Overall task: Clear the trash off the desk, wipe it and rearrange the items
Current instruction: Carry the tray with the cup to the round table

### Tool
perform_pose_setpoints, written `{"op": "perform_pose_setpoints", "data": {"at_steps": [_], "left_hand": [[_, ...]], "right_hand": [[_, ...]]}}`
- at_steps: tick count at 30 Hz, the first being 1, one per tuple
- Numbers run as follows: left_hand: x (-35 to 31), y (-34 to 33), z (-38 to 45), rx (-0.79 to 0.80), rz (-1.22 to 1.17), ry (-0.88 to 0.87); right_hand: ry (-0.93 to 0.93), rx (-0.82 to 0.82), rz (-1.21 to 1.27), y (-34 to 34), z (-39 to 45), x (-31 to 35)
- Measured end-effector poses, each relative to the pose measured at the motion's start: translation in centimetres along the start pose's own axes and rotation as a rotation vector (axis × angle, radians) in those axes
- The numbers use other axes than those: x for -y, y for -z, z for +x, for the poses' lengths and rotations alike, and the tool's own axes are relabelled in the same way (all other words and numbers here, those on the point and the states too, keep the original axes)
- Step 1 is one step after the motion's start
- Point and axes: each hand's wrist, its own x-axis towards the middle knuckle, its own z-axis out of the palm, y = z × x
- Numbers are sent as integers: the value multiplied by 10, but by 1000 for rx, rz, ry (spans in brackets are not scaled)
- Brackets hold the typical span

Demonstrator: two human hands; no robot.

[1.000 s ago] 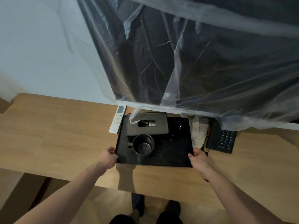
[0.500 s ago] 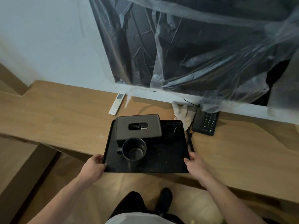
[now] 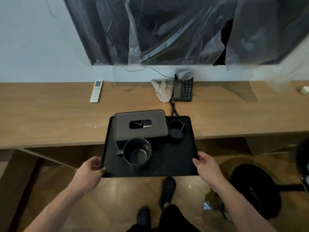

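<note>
**Tray held at the desk's front edge, both hands gripping**

Head view. Wooden desk runs the full width against a pale wall; above it, a dark panel draped in crinkled clear plastic sheeting. A thin black cable hangs along the wall below the panel.

On desk, back row: white remote control at left, small display at its top end, buttons below; lettering too small to read. Crumpled pale cloth near centre, touching the left side of a black desk phone with keypad; key markings not legible. A bit of clear plastic lies over the phone's top end. Small pale round object at far right, identity unclear.

Black tray: far end over the desk's front edge, near end out over the floor. Left hand grips the near-left corner, fingers curled over the rim. Right hand grips the near-right edge, thumb on top.

Tray contents: grey tissue box at back left, with an oval slot in the lid; a label shows inside the slot, white text on black, unreadable. Dark mug just in front of the box, upright, handle to the left. Black round holder at back right, beside the box.

Floor: wood. Dark shoes and a black round stool at right.
</note>
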Motion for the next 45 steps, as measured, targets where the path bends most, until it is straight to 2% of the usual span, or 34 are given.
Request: {"op": "perform_pose_setpoints", "data": {"at_steps": [4, 11, 21, 29, 38, 45], "left_hand": [[0, -8, -37, 97, 49, -31], [-14, -39, -81, 167, 109, -120], [-59, -99, -135, 266, 197, -236], [-83, -191, -207, 278, 223, -252], [-97, -331, -321, 224, 167, -245], [-139, -396, -373, 241, 143, -232]], "right_hand": [[-34, -44, 77, 10, -53, -43], [-70, -175, 138, 31, -124, -98], [-91, -259, 202, 84, -182, -184], [-89, -321, 213, 156, -230, -275], [-28, -334, 174, 267, -281, -395], [-38, -362, 132, 354, -297, -439]]}}
